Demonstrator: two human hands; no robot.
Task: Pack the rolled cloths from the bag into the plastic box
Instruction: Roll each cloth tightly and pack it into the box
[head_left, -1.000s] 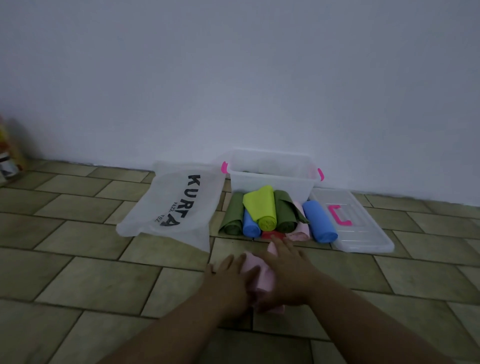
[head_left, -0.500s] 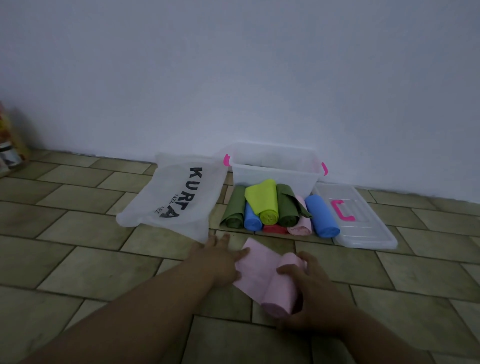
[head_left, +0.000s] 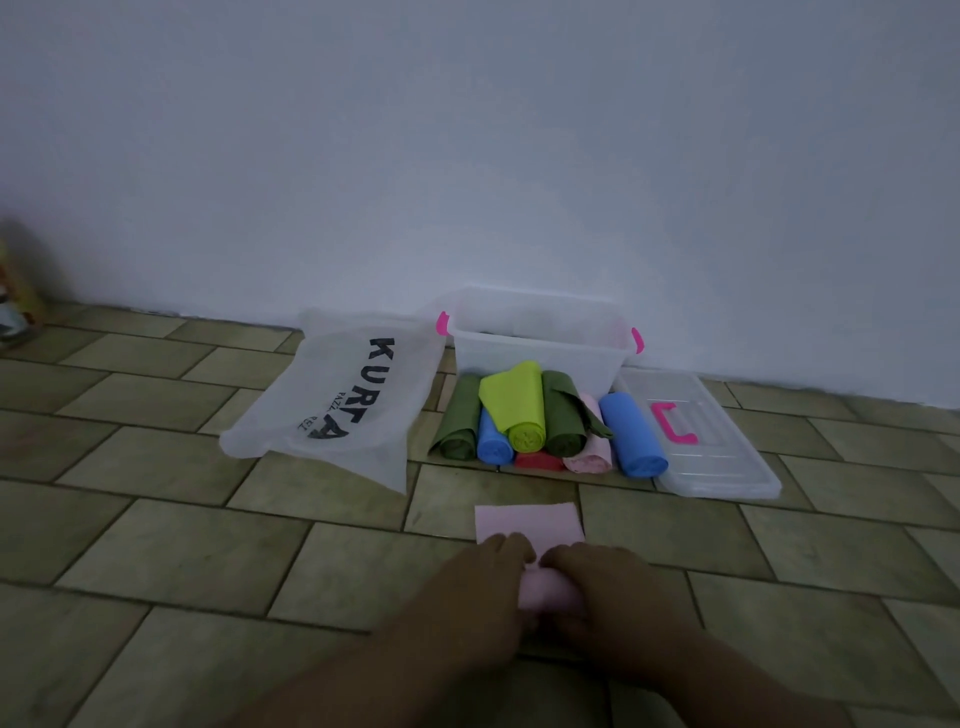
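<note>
A pink cloth (head_left: 527, 524) lies on the tiled floor in front of me, its near end rolled up. My left hand (head_left: 480, 597) and my right hand (head_left: 597, 590) both grip that roll, side by side. Beyond it, several rolled cloths lie in a pile (head_left: 524, 415): dark green, blue, lime, red and pink. Behind the pile stands the clear plastic box (head_left: 535, 353) with pink handles, against the wall. The white bag (head_left: 337, 395) printed with black letters lies flat to the left of the box.
The clear box lid (head_left: 717, 457) with a pink handle lies on the floor right of the pile. A white wall runs behind everything. Some blurred objects (head_left: 15, 296) stand at the far left edge.
The pink cloth has been turned square to me and lies flatter. My left hand moved from the cloth's flat end onto the roll, beside my right hand.
</note>
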